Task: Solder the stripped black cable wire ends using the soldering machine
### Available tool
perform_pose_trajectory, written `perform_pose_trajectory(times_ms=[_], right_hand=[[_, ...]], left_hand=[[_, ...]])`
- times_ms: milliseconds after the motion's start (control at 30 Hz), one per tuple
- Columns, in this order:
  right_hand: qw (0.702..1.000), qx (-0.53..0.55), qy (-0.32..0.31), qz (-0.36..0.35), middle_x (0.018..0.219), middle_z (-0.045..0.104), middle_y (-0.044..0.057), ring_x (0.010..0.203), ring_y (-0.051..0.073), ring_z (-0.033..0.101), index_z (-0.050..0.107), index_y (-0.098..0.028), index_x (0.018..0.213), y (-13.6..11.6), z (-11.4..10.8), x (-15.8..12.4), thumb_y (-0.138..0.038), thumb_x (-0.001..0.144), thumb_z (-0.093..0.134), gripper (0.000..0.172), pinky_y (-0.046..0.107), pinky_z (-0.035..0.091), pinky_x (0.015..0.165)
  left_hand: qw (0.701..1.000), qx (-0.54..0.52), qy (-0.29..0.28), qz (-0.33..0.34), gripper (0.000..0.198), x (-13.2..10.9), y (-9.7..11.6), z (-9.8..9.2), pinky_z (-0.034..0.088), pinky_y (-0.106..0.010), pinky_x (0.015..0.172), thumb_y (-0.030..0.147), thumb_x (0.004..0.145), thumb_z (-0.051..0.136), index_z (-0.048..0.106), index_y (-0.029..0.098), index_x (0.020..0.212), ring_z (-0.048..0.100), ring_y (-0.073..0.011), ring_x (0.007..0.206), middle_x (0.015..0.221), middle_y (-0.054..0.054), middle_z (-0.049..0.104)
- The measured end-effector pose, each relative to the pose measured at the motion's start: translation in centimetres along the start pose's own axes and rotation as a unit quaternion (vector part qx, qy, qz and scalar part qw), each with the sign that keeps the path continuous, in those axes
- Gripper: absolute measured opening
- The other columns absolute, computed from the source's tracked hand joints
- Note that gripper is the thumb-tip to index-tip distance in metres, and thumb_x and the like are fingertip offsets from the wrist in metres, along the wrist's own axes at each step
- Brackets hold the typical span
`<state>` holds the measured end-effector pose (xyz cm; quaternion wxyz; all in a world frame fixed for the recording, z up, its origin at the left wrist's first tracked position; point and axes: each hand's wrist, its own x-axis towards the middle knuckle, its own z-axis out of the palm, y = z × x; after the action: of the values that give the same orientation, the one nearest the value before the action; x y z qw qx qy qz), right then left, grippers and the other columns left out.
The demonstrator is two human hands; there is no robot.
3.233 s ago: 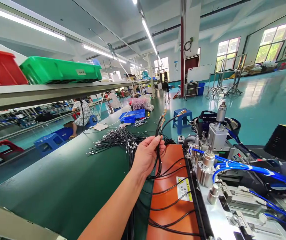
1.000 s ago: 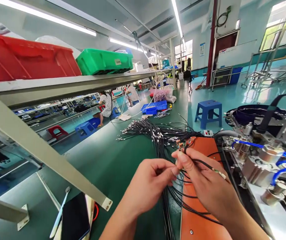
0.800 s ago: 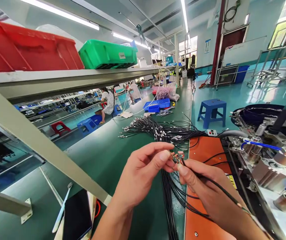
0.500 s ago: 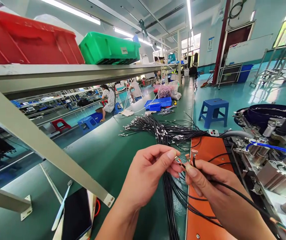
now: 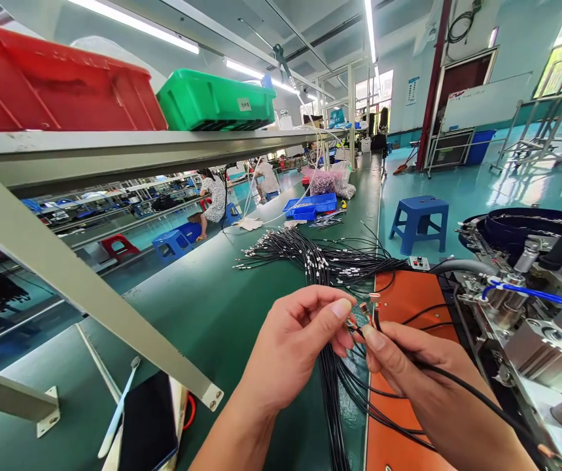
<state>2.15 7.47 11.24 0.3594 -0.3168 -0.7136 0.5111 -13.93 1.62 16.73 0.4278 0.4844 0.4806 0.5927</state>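
Observation:
My left hand (image 5: pixel 300 347) pinches the thin coloured wires at the end of a black cable between thumb and fingertips. Close to its right, my right hand (image 5: pixel 418 373) is closed on black cables (image 5: pixel 472 391), one of which runs back over the hand to the lower right. Small metal connectors (image 5: pixel 374 298) stick up beside the right thumb. Behind and beneath the hands, a large bundle of black cables (image 5: pixel 317 252) with pale tips lies on the green table (image 5: pixel 187 307).
An orange board (image 5: pixel 408 294) and a metal machine (image 5: pixel 540 327) stand at the right. A slanted shelf brace (image 5: pixel 99 281) crosses the left side, near a phone (image 5: pixel 148 422) and a toothbrush (image 5: pixel 118 412). Blue trays (image 5: pixel 310 206) sit farther back. Two people are in the background.
The connectors by my right thumb have shifted slightly left and turned. My left fingertips have moved a little on the wires. The view has tilted very slightly.

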Motion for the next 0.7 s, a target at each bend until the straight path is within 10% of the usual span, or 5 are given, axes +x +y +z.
perform_pose_trajectory(times_ms=[500, 700], right_hand=[[1.000, 0.025, 0.009, 0.003, 0.063, 0.057, 0.000, 0.055, 0.013, 0.049, 0.067, -0.021, 0.071, -1.1, 0.5, -0.4, -0.053, 0.091, 0.055, 0.039, 0.023, 0.037, 0.047], [0.999, -0.025, -0.039, 0.011, 0.053, 0.037, -0.005, 0.049, 0.010, 0.037, 0.049, -0.020, 0.059, -1.2, 0.7, -0.3, -0.056, 0.094, 0.049, 0.050, 0.023, 0.026, 0.046]], left_hand=[[0.999, 0.043, 0.010, -0.019, 0.030, 0.0, -0.5, 0.3, 0.042, -0.022, 0.055, 0.043, 0.088, 0.066, 0.067, 0.014, 0.082, 0.051, -0.0102, 0.056, 0.067, -0.003, 0.061], [0.994, 0.065, 0.030, 0.081, 0.030, -0.4, 0.3, 0.1, 0.045, -0.023, 0.071, 0.044, 0.093, 0.060, 0.071, 0.018, 0.100, 0.055, -0.0128, 0.078, 0.087, -0.004, 0.065]])
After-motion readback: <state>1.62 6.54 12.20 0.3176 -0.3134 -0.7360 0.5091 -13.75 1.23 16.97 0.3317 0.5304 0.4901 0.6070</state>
